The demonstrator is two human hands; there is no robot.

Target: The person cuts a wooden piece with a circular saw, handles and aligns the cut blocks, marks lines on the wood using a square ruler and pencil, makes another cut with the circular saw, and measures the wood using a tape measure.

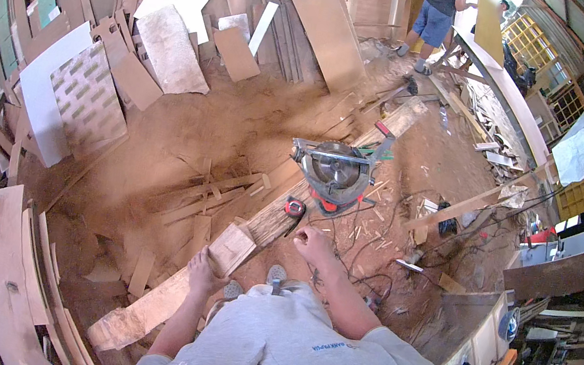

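My left hand (203,274) is closed around the near edge of a short pale board (231,248), which lies on a long rough plank (163,298). Over to the right, my right hand (314,249) hovers with its fingers pinched together. A thin dark stick (289,232), perhaps a pencil, pokes out at its fingertips. A red and black tape measure (295,208) rests on the plank just beyond that hand. Farther along stands a mitre saw (335,172) with a round blade and red parts.
Sheets and offcuts of board (172,49) lean along the back left. Loose wooden strips (209,196) and cables (376,276) litter the dirt floor. Stacked panels (16,261) stand at my left, a wooden cabinet (469,340) at my right. Another person (433,21) works at a far bench (508,94).
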